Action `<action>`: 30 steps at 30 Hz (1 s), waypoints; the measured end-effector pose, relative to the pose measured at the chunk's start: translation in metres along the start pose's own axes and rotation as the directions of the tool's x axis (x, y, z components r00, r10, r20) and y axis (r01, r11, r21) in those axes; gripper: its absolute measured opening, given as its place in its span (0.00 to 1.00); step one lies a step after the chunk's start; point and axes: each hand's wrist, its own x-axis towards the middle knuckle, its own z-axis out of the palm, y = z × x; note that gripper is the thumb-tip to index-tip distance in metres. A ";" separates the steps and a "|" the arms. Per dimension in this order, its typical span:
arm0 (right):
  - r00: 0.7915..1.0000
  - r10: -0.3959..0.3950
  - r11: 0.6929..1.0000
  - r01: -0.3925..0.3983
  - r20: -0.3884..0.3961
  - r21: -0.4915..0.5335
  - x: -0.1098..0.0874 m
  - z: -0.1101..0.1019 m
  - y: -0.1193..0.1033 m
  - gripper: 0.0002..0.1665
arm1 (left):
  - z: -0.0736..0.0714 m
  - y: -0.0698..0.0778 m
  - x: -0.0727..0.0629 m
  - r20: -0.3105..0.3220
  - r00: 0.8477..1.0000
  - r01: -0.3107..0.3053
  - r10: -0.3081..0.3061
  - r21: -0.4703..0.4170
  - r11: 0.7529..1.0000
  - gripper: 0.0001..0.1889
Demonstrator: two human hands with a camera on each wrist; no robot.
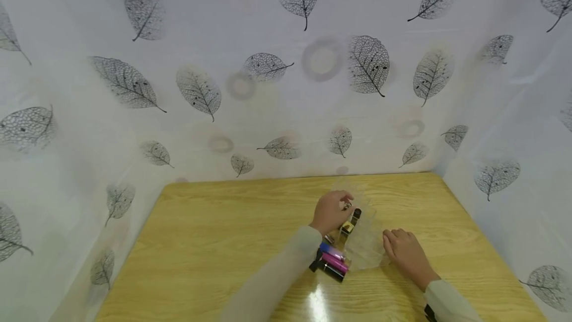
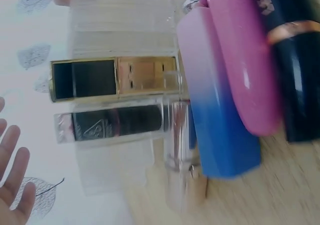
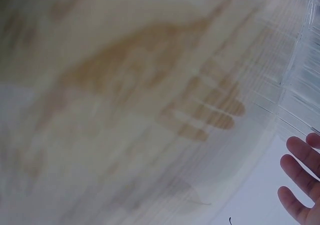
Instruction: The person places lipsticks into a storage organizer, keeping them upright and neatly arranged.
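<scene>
My left hand (image 1: 330, 210) reaches over the far-left part of a clear ridged organizer (image 1: 364, 242), its thumb and index fingertip apart around a small silvery thing. In the left wrist view its fingers (image 2: 17, 170) are spread beside the organizer. A gold-and-black lipstick (image 2: 90, 80) and a dark lipstick tube (image 2: 117, 122) stand in the organizer; a black-capped tube (image 1: 356, 214) shows just under the hand. My right hand (image 1: 406, 255) is at the organizer's right side; in the right wrist view its loosely extended fingers (image 3: 297, 172) are right at the clear edge.
Left of the organizer's near end lie a blue-and-pink tube (image 2: 217, 100), a magenta tube (image 2: 245, 60) and a black tube (image 2: 300, 70) with a copper band. A clear-and-gold tube (image 2: 185, 160) lies beside them. A leaf-patterned curtain (image 1: 268, 103) surrounds the wooden table (image 1: 214, 242).
</scene>
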 end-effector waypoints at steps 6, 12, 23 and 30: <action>1.000 0.009 1.000 -0.009 0.004 -0.001 0.000 -0.002 0.000 0.08 | -0.021 0.000 -0.016 0.056 0.998 0.045 -0.041 -0.070 0.996 0.12; 1.000 0.019 1.000 -0.019 0.025 0.001 0.000 -0.002 0.001 0.08 | -0.032 -0.010 -0.031 0.075 0.997 0.012 -0.007 -0.070 0.997 0.12; 0.999 0.028 0.999 -0.029 0.035 0.014 0.000 0.003 0.002 0.10 | -0.027 -0.065 -0.042 0.161 0.986 0.020 -0.031 0.067 0.998 0.10; 1.000 0.020 1.000 -0.020 0.022 0.021 0.001 0.001 -0.001 0.08 | -0.013 -0.082 -0.042 0.330 0.943 -0.015 -0.043 0.172 0.985 0.11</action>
